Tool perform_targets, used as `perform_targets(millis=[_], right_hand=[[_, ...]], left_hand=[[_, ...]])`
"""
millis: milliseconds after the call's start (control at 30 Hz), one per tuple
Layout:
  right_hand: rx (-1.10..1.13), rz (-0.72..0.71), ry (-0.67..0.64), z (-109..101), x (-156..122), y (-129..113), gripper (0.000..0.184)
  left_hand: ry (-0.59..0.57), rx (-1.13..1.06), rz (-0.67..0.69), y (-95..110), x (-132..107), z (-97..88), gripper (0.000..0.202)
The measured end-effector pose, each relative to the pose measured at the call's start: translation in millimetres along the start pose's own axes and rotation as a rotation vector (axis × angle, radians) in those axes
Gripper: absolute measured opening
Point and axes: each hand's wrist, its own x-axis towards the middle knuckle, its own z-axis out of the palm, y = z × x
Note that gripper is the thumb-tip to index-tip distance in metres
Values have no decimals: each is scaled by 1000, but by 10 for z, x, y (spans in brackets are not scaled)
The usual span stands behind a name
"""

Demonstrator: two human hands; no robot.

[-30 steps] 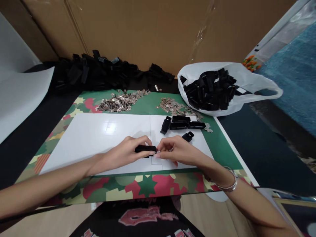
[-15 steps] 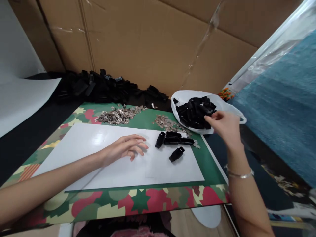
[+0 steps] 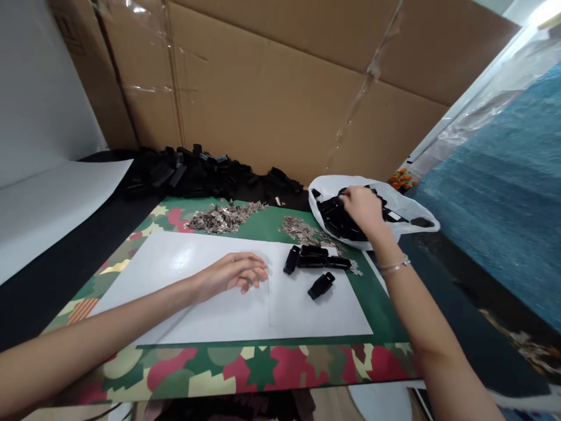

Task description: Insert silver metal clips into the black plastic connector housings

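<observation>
My left hand (image 3: 239,272) hovers over or rests on the white sheet (image 3: 210,318), its fingers loosely bent and apart, with nothing in them. To its right, several black plastic clip-like pieces (image 3: 313,261) lie grouped on the sheet. A single black piece (image 3: 321,285) lies nearer to me. My right hand (image 3: 363,207) reaches into the white plastic bag (image 3: 407,210), over the heap of black pieces (image 3: 335,219) inside. Its fingertips point down into the heap and are mostly hidden, so what they hold does not show.
Small silvery metal bits lie in a larger pile (image 3: 223,217) and a smaller pile (image 3: 302,230) behind the sheet. A dark heap of black parts (image 3: 188,169) lines the cardboard (image 3: 272,99) at the back. A patterned green mat (image 3: 258,368) lies underneath.
My right hand has moved left, from the bag's right side to over the middle of the heap. My left hand keeps its pose. The view has tilted up slightly.
</observation>
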Motion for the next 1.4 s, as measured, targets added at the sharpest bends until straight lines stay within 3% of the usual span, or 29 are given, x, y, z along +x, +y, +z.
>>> perform_targets(millis=[100,200,367,567,733,867,1100,1233,1400], right_hand=[[71,-274,-202,89,-298,-352,20],[81,-397,-345,289,-397,-580,15],[48,-444,-594,573,-124,-562,29],[-15,-442,-823,630,234,-533,28],[-7,-428,-884,611,415,-641,37],[66,-410,-850,547,451,-520,45],[111,-370,-732,475,258,-264,42],[47,-336,-803,579,289,-328,41],[-26,-278,-933,677,484,-414,26]], left_hand=[[0,7,3,-6,4,4,23],[5,28,3,-9,4,9,22],[16,84,-6,2,7,25,20],[39,131,-33,35,19,78,18],[42,205,-85,107,18,117,19],[59,568,-99,177,103,158,25],[210,1049,140,222,528,353,40],[227,1231,158,241,784,438,48],[205,1343,134,268,889,408,33]])
